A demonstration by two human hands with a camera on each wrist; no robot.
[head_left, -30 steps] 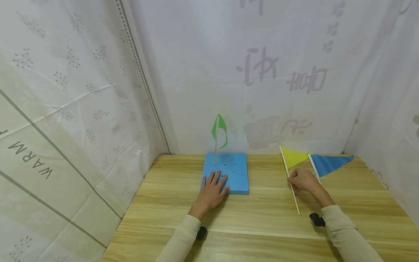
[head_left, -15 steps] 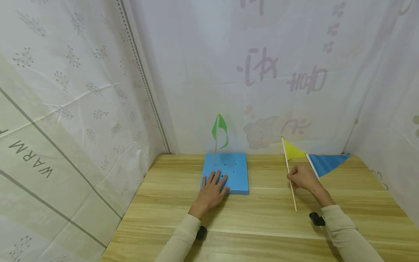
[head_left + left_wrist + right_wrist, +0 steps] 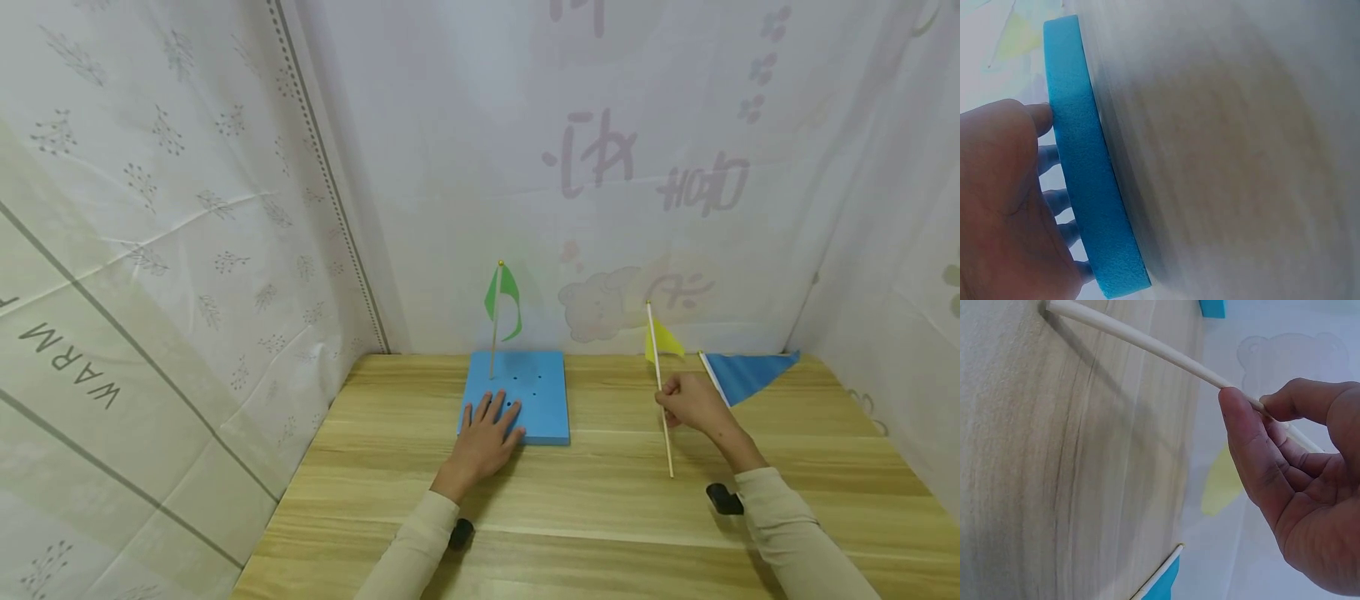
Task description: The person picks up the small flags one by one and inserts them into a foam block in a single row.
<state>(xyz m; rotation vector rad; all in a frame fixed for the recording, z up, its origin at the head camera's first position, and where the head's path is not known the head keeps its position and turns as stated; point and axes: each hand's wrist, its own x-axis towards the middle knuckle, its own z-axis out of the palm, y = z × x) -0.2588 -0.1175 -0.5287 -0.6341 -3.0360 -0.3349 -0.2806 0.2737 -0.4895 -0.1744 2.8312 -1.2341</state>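
Currently our R hand (image 3: 693, 406) holds the yellow flag (image 3: 667, 343) over the counter (image 3: 600, 517), fingers clamped on its stick (image 3: 667, 450); our L hand (image 3: 487, 435), fingers apart, rests on the blue block (image 3: 551, 418). Poss. risk: stick swivels if pinched too loosely, esp. w/ so narrow a grip.

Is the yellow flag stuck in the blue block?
No, the right hand holds the yellow flag to the right of the blue block, clearly apart from it.
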